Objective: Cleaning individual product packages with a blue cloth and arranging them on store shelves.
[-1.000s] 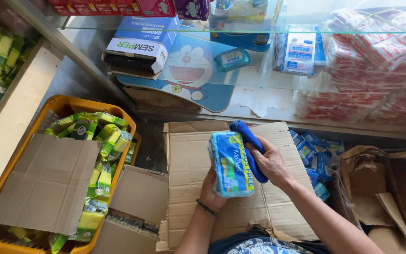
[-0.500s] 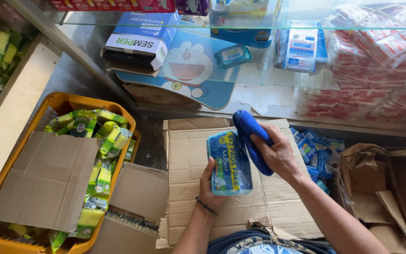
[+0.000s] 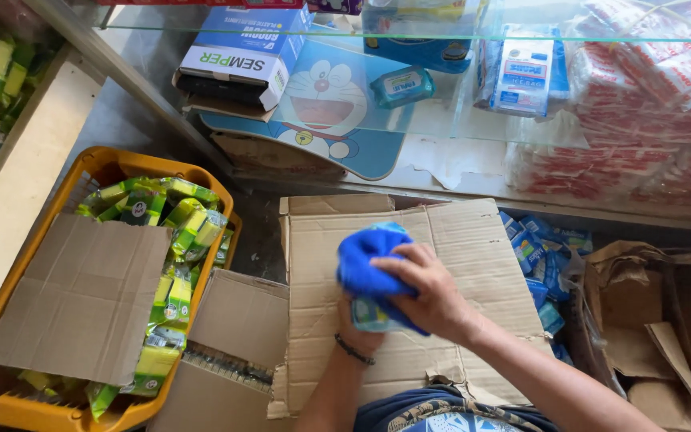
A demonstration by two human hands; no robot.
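My right hand (image 3: 432, 294) presses a bright blue cloth (image 3: 368, 258) down over a blue and green wrapped packet (image 3: 373, 317). Only the packet's lower end shows under the cloth. My left hand (image 3: 355, 334) holds that packet from below, mostly hidden behind it, with a dark bracelet on the wrist. Both hands hover over a flattened brown cardboard sheet (image 3: 457, 240) lying in front of me.
An orange basket (image 3: 109, 164) at the left holds green and yellow packets and a loose cardboard piece (image 3: 81, 296). Blue packets (image 3: 541, 252) and a torn open brown box (image 3: 657, 320) sit at the right. Behind is a glass shelf (image 3: 457, 120) with boxes and red-wrapped bundles.
The packet has been lowered and tipped flatter. My right hand has swept the blue cloth from the packet's right edge to cover its top.
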